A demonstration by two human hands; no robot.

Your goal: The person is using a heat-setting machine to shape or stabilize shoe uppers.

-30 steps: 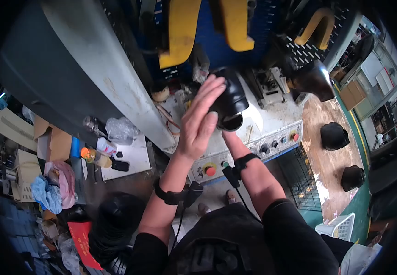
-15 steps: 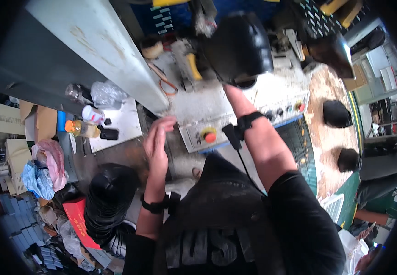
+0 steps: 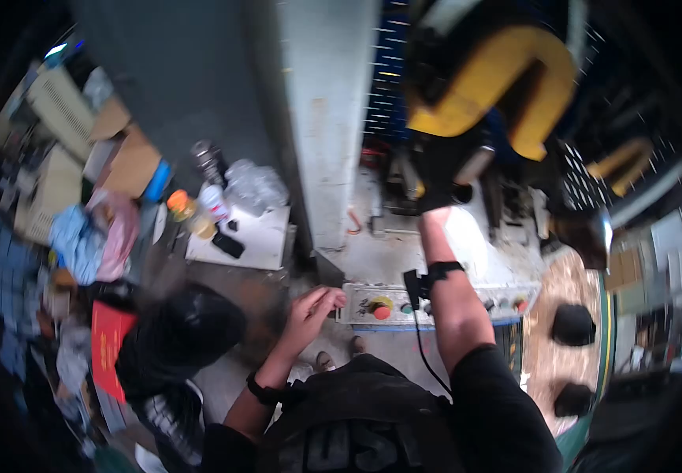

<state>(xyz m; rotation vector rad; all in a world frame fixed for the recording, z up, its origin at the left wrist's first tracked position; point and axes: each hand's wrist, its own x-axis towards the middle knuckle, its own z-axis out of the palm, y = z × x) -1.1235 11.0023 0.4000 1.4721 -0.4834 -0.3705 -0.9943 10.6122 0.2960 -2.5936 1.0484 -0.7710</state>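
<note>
My left hand [image 3: 313,311] hangs beside the left end of the white control panel [image 3: 475,315]; its fingers are bent together and nothing shows in them. My right arm reaches over the panel to the machine. My right hand is hidden behind a dark, blurred shape [image 3: 439,169], probably a black cap, just past the wrist, so its fingers cannot be seen. Over that shape hangs a thick yellow hook-shaped machine part [image 3: 506,87]. A red stop button [image 3: 382,312] sits on the panel's left part.
A stack of black caps [image 3: 179,331] stands at the left by a red box [image 3: 111,347]. A small white table [image 3: 258,244] holds bottles and a plastic bag. At the right, two black caps [image 3: 574,325] lie on a wooden board [image 3: 542,347]. A grey post [image 3: 325,126] rises nearby.
My view has swung, so the scene sits lower in the picture. The large black cap at my right hand shows smaller now, beneath the yellow part. My left fingers have curled in.
</note>
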